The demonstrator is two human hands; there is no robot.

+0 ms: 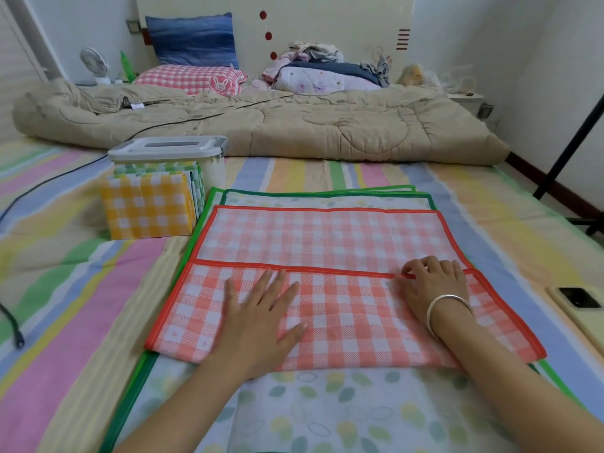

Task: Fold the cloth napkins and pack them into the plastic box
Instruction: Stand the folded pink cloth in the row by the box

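A red-and-white checked napkin (327,243) with a red border lies on the bed, its near part folded over towards the middle. My left hand (261,318) presses flat on the folded flap. My right hand (431,286) pinches the flap's red edge between thumb and fingers. Under it lie several leaf-patterned napkins with green borders (343,410). The plastic box (183,158), white with a grey-handled lid, stands at the back left. In front of the box stand folded napkins, a yellow checked one (147,207) foremost.
A phone (581,302) lies on the striped sheet at the right. A rolled beige quilt (261,125) runs across the bed behind. A black cable (13,325) trails at the left, and a black stand leg (568,152) rises at the right.
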